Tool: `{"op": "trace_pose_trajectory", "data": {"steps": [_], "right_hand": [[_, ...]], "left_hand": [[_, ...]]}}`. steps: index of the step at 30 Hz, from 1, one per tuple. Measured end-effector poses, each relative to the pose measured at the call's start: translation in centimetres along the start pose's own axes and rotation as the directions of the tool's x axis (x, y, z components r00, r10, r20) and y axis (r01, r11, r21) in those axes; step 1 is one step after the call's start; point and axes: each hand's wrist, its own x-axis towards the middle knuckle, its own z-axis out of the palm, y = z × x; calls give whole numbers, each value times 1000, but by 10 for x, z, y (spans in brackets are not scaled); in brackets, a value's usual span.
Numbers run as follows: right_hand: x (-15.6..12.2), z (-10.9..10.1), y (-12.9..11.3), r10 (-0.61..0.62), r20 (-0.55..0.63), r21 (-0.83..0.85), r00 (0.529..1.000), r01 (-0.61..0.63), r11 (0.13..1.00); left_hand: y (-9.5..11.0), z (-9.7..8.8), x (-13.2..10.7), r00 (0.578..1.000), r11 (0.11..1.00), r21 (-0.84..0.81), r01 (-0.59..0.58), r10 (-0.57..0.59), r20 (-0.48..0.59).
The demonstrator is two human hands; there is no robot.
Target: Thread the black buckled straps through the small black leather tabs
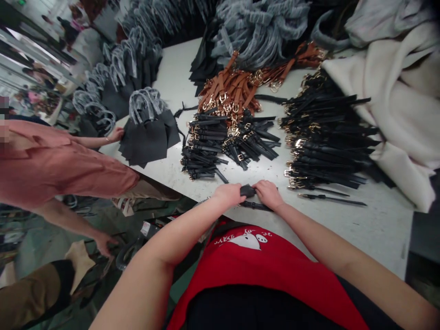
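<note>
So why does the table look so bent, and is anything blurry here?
Head view: a wide lens bows the table and stretches everything near the edges; light is soft and even, without glare; the left hand and right hand on the black strap look sharp, while the far bags smear toward the corner.

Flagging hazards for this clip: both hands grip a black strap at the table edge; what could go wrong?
The strap, gripped by the left hand and right hand, is at the table edge and might fall if it slips. The loose strap by the right wrist could be nudged off too.
</note>
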Motion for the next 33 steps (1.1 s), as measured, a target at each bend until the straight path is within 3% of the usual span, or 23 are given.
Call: {"op": "trace_pose_trajectory", "data": {"steps": [9,17,27,33], "right_hand": [[2,1,-2,24,-2,36,1000,-24,999],[3,1,-8,27,-16,20,1000,-27,999],[4,4,-8,24,-15,3,1000,-23,1000],[4,2,-12,40,5,-29,999,-40,999]], "left_hand": [[8,-12,2,997,996,70,-51,46,66],[-4,-19,9,996,998,54,-10,5,83],[-33,-8,9,997,1000,10,21,-22,72],[-39,5,6,1000,997,-76,2,-3,-23]]}}
